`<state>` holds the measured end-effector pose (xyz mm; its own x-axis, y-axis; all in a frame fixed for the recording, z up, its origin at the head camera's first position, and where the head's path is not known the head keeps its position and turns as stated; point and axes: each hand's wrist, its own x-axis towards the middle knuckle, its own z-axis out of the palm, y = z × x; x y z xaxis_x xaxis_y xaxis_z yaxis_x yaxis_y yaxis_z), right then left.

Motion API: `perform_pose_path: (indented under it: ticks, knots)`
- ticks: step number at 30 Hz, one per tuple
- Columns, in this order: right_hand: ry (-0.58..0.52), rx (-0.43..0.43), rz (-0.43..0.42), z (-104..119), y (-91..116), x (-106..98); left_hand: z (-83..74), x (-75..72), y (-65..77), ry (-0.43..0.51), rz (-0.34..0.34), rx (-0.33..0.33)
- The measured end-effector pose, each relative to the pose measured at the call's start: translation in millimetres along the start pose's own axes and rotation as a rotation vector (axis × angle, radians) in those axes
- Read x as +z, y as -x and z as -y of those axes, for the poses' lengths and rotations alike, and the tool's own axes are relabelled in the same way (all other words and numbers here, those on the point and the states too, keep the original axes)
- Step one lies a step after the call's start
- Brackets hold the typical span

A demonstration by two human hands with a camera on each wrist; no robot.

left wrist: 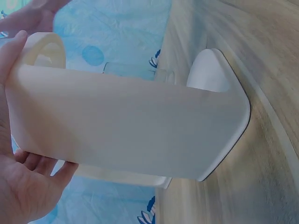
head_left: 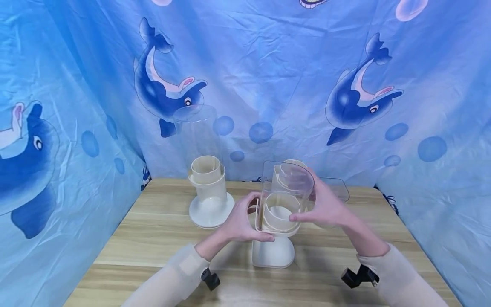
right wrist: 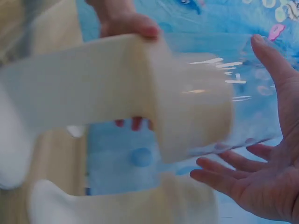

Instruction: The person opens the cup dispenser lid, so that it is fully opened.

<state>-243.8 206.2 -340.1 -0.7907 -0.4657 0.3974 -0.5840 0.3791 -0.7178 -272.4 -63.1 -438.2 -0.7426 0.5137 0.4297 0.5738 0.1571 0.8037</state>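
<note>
A white stand (head_left: 273,255) with a D-shaped base and a cup-like top stands upright in front of the person. The left hand (head_left: 242,221) grips its upper part from the left, and in the left wrist view the thumb and fingers (left wrist: 63,173) wrap the flat white column (left wrist: 126,119). A clear plastic sleeve (head_left: 269,175) sits around the inner ring of the cup. On its right side, the right hand (head_left: 326,202) holds the sleeve between thumb and fingers, as the right wrist view shows the fingers (right wrist: 224,179) against its clear wall.
At the back left, a round white stand (head_left: 210,213) carries a tall clear cylinder (head_left: 197,132). Another white stand (head_left: 278,174) is partly hidden behind the held sleeve. A clear plastic piece (head_left: 339,187) appears at the back right. A blue dolphin-print curtain (head_left: 245,64) borders the wooden table (head_left: 153,238).
</note>
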Motion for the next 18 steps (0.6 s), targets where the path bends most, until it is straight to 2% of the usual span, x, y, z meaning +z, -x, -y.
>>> perform_pose_path:
  ticks: [3, 12, 18]
  knots:
    - [-0.033, 0.003, 0.025, -4.9, 2.4, 8.8, 2.8, -0.5, 0.2, 0.009, 0.004, -0.005]
    - [0.102, 0.057, 0.048, 17.1, -8.8, 9.3, 3.5, -4.4, -0.1, 0.019, -0.011, 0.04]
    - [0.14, 0.086, 0.057, 21.9, -7.0, 6.3, 2.3, 0.4, -0.8, 0.016, -0.001, 0.016]
